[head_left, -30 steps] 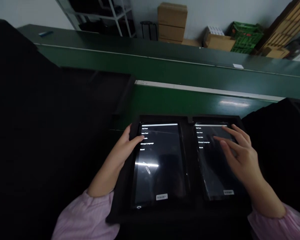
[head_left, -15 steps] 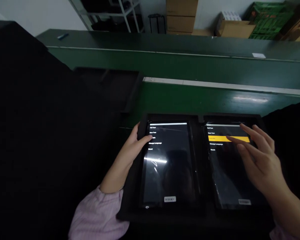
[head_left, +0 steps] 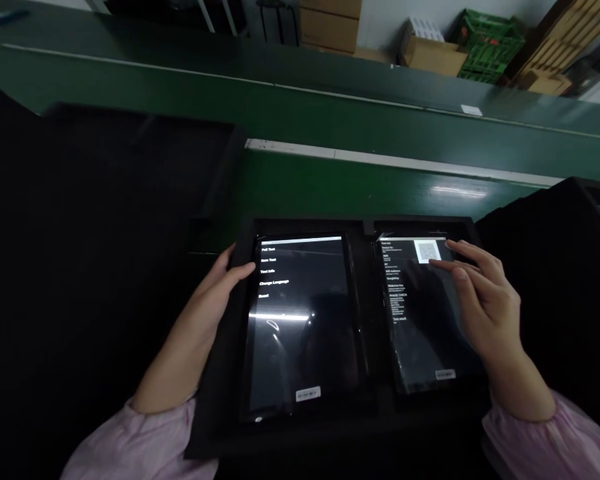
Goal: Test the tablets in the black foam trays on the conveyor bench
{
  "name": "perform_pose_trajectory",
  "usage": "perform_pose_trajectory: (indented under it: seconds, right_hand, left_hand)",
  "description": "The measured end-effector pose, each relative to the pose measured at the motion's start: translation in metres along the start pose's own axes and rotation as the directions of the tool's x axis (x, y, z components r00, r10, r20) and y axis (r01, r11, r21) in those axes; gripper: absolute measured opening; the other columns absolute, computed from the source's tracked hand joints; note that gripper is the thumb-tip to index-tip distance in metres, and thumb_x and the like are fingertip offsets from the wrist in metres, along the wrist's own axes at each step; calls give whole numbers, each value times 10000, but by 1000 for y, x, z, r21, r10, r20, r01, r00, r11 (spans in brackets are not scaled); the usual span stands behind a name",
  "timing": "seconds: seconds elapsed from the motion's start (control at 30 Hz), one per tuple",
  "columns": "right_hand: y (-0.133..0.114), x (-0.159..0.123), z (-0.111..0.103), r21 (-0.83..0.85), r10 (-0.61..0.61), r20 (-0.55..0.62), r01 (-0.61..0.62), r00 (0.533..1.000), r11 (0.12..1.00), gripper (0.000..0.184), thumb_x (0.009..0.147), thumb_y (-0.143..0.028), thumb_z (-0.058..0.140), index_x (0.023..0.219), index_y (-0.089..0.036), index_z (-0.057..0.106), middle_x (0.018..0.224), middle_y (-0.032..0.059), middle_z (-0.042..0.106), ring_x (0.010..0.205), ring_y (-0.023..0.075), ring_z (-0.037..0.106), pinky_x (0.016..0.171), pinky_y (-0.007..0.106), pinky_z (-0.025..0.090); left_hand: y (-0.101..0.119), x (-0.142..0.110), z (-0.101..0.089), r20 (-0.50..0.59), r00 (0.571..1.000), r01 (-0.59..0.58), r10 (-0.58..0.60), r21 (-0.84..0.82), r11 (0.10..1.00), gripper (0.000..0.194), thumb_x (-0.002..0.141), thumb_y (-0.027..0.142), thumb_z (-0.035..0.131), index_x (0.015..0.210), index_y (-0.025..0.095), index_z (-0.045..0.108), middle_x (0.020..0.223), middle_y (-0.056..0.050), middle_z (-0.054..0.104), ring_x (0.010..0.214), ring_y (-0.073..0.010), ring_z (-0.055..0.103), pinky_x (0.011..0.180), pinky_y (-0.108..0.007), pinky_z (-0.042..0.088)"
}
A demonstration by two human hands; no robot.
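Observation:
Two tablets lie side by side in a black tray [head_left: 215, 423], each in its own recess. The left tablet [head_left: 305, 347] shows a short menu with "Full Test" at its top. On the right tablet [head_left: 430, 350] are lines of small text and a white square code. My left hand [head_left: 213, 290] is wrapped round the tray's left side, thumb over the rim beside the left tablet; its other fingers are mostly hidden. Over the upper right of the right tablet, my right hand [head_left: 493, 307] has its fingers stretched out, index fingertip near the code. It holds nothing.
Another black tray [head_left: 225, 160] lies farther back on the left, on the green bench [head_left: 300, 187]. Dark stacked shapes flank both sides. A small white card [head_left: 471, 111] rests on the far ledge. Cardboard boxes [head_left: 330, 30] and a green crate [head_left: 487, 43] stand beyond.
The right tablet has gone from a menu with a yellow-highlighted line to a text page with a square code. The view has shifted, so the trays and tablets appear farther left.

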State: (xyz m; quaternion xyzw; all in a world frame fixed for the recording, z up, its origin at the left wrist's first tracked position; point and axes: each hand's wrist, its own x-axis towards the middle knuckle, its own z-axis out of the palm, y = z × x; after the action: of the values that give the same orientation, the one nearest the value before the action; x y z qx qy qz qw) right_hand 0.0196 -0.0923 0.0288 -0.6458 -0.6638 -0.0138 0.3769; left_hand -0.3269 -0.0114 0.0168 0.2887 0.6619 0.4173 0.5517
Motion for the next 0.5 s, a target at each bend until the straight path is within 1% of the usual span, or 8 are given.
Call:
perform_pose_trajectory:
  seconds: [0.07,0.13,0.2,0.27,0.33,0.4,0.5]
  right_hand:
    - [-1,0,-1,21,1,10,-1,1000,1000,332,1086,-358,517,1066,-268,835,1288,81,753,1319,291,647,988,489,640]
    - [-2,1,-1,46,-5,15,4,1000,999,315,1080,-355,535,1057,-276,839,1281,76,754,1310,285,654,954,463,659]
    - [-4,1,-2,61,-5,29,3,1000,998,312,1080,-359,541,1051,-279,841,1286,76,749,1303,281,658,953,456,666]
    - [-5,1,-2,70,0,48,-3,999,998,317,1082,-360,538,1043,-279,842,1291,78,744,1307,282,656,956,458,669]
    - [-4,1,-1,86,-2,58,-3,998,996,315,1081,-349,539,1040,-274,842,1292,82,743,1308,283,653,948,458,673]
    - [-3,-1,1,90,-23,63,18,998,996,308,1080,-337,542,1045,-273,841,1293,82,744,1326,293,639,985,488,658]
    - [-3,-4,3,58,-100,111,94,989,994,310,1085,-325,534,1062,-290,841,1344,72,721,1396,312,578,1101,557,584]
  left_hand:
    - [2,0,1,-7,1000,23,-23,-5,1000,582,854,291,771,1426,323,672,1193,-6,816,1198,-261,740,1050,-343,569]
    - [4,-2,3,-41,998,51,-51,-4,999,564,861,268,748,1419,321,676,1179,-4,820,1216,-271,734,1109,-371,540]
    - [6,-3,5,-65,996,62,-61,5,998,562,864,264,742,1418,325,675,1196,-1,817,1251,-280,718,1166,-395,501]
    - [7,-5,5,-57,997,55,-53,23,998,568,864,279,745,1425,328,667,1222,-1,811,1273,-293,707,1193,-421,482]
    - [6,-6,5,-28,999,41,-40,40,998,576,870,303,749,1437,330,656,1232,-3,808,1272,-301,707,1182,-433,494]
    - [5,-5,4,-23,999,37,-36,48,998,571,871,313,755,1433,334,659,1217,-1,812,1248,-296,719,1150,-412,518]
    - [3,-2,2,-23,999,50,-49,46,998,569,865,322,763,1425,361,666,1206,12,812,1227,-281,727,1126,-381,523]
